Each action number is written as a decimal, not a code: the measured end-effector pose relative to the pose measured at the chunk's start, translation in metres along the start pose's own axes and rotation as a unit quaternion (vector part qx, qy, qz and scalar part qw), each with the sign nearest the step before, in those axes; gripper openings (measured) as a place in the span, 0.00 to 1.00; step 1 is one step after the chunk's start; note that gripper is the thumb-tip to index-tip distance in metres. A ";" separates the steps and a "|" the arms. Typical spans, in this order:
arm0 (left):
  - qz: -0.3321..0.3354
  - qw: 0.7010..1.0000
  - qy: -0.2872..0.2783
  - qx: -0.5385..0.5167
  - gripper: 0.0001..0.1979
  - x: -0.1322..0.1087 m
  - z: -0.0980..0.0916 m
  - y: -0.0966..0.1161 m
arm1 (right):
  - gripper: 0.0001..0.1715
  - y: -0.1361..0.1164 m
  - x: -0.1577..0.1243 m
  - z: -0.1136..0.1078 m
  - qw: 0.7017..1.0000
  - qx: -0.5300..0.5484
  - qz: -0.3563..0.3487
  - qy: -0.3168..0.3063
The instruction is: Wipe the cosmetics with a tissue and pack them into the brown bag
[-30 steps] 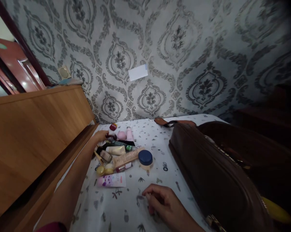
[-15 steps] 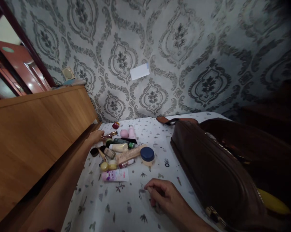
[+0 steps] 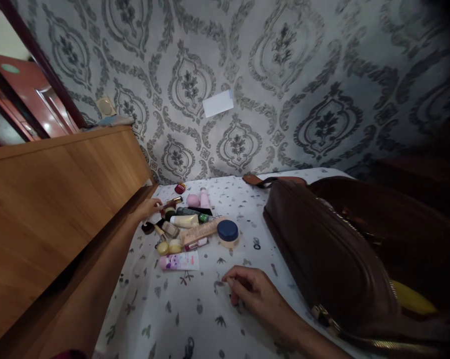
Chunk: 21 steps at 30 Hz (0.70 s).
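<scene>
My left hand [image 3: 148, 207] reaches far out along the wooden board and grips a slim gold-and-dark lip gloss tube [image 3: 171, 202], lifted a little above the cosmetics pile [image 3: 187, 229]. The pile lies on a white patterned sheet [image 3: 195, 314]: a blue-lidded jar [image 3: 227, 232], a beige tube [image 3: 198, 233], a pink tube [image 3: 179, 261], small yellow pots and a pink sponge. My right hand [image 3: 249, 291] rests on the sheet near me with curled fingers, close to the big brown leather bag [image 3: 322, 259]. Whether the right hand holds anything I cannot make out.
A wooden bed board [image 3: 53, 199] runs along the left. Patterned wallpaper with a white card [image 3: 218, 103] stands behind. The open bag shows a zip and something yellow [image 3: 412, 299] inside. A red door [image 3: 30, 104] is at far left.
My left hand has taken the slim tube out of the pile and drawn it slightly left. My right hand stays put on the sheet.
</scene>
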<state>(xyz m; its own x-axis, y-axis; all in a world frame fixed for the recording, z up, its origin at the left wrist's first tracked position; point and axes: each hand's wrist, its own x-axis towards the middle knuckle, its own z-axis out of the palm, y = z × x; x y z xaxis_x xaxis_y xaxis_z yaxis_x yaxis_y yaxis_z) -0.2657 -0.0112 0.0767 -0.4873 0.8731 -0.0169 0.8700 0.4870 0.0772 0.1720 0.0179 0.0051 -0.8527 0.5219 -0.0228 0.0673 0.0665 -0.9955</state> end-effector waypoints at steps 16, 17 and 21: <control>-0.057 0.997 0.028 -0.032 0.18 -0.025 0.014 -0.011 | 0.16 0.005 0.003 0.001 1.000 -0.013 -0.024 0.002; -0.064 0.997 0.025 -0.028 0.18 -0.025 0.014 -0.009 | 0.16 0.005 0.003 0.001 0.999 -0.017 -0.027 0.003; -0.096 0.995 0.024 0.001 0.17 -0.025 0.013 0.001 | 0.14 0.006 0.002 0.001 0.999 -0.016 -0.035 0.003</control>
<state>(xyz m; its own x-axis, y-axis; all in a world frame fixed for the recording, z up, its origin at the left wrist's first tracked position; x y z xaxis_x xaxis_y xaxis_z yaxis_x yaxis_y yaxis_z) -0.2517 -0.0320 0.0637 -0.6476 0.7618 0.0173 0.7605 0.6449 0.0761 0.1699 0.0183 -0.0010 -0.8523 0.5209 0.0472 0.0246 0.1300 -0.9912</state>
